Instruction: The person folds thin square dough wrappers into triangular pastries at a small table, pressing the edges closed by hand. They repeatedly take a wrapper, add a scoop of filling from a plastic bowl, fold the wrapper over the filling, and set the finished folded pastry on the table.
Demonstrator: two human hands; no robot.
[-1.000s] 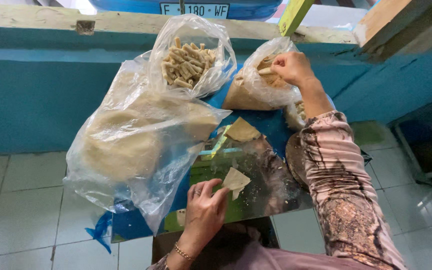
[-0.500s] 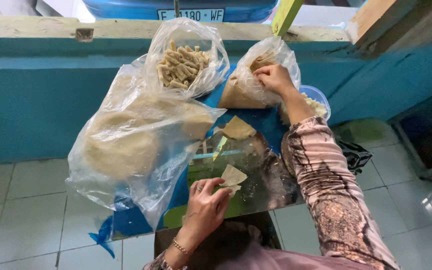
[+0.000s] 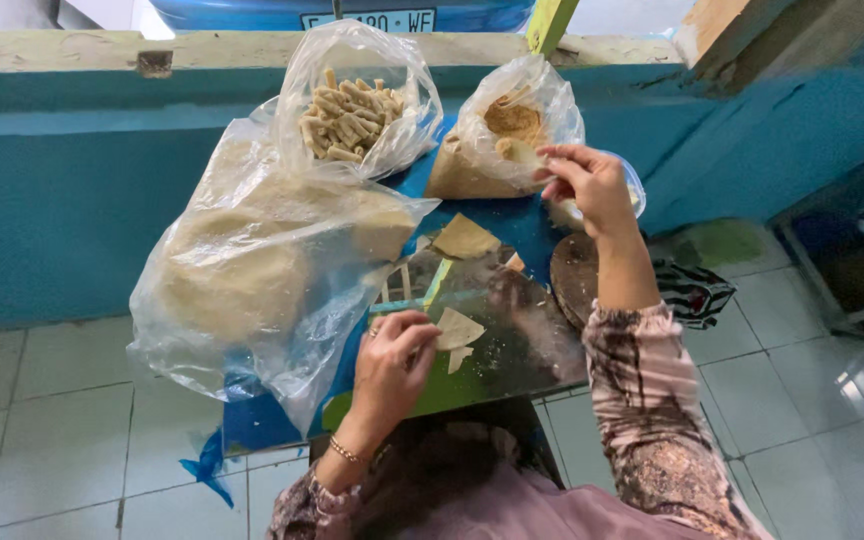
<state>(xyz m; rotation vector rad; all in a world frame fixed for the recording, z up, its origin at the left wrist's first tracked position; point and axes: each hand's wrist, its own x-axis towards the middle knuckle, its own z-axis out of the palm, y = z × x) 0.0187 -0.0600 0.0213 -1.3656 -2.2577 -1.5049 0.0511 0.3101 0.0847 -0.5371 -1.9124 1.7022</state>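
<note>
Left hand (image 3: 392,360) pins our thin wrapper (image 3: 457,330) flat; right hand (image 3: 587,185) pinches a filling lump (image 3: 517,150). Wrapper looks light, floppy, tearable: we'd lift by an edge.

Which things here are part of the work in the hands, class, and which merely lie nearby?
In use:
left hand pinching a pale wrapper piece
right hand lifting a bit of filling
bag of filling
glass board

Lying about:
bag of finished rolls
large bag of wrappers
striped cloth
</note>
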